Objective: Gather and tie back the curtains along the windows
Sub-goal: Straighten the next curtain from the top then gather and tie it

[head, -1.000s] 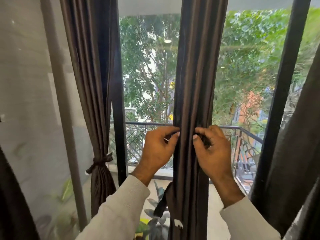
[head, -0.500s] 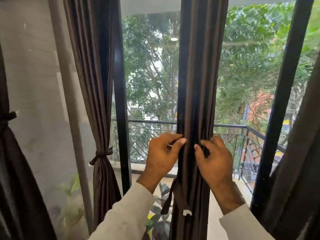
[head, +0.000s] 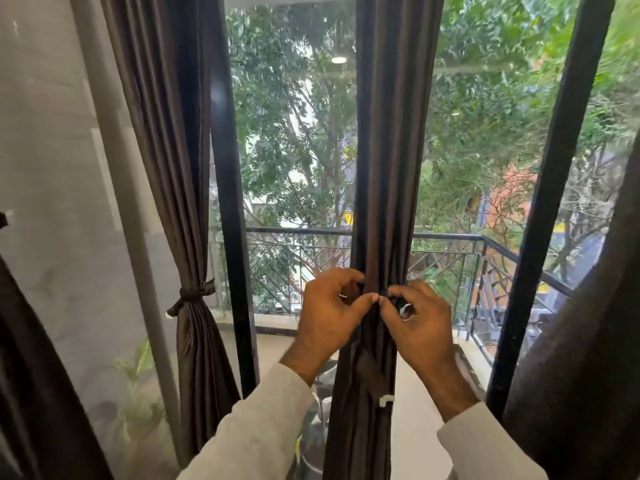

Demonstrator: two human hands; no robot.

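1. left hand (head: 329, 308) and right hand (head: 417, 317) pinch the tie (head: 375, 379) at the middle curtain (head: 394, 168), fingertips meeting.
2. tie end hangs below the hands.
3. left curtain (head: 173, 133) is tied.

Big glass windows (head: 298, 133) with black frames (head: 228, 202) fill the wall. At nine o'clock is a grey wall (head: 45, 168). Outside, green trees (head: 485, 116) stand behind a black balcony railing (head: 298, 231). Daylight comes in. At seven o'clock sits a leafy plant (head: 138, 368).

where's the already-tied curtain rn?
Head view, left of centre: the tied curtain hangs beside the black window post, its tieback knotted at about railing height, left of the left hand.
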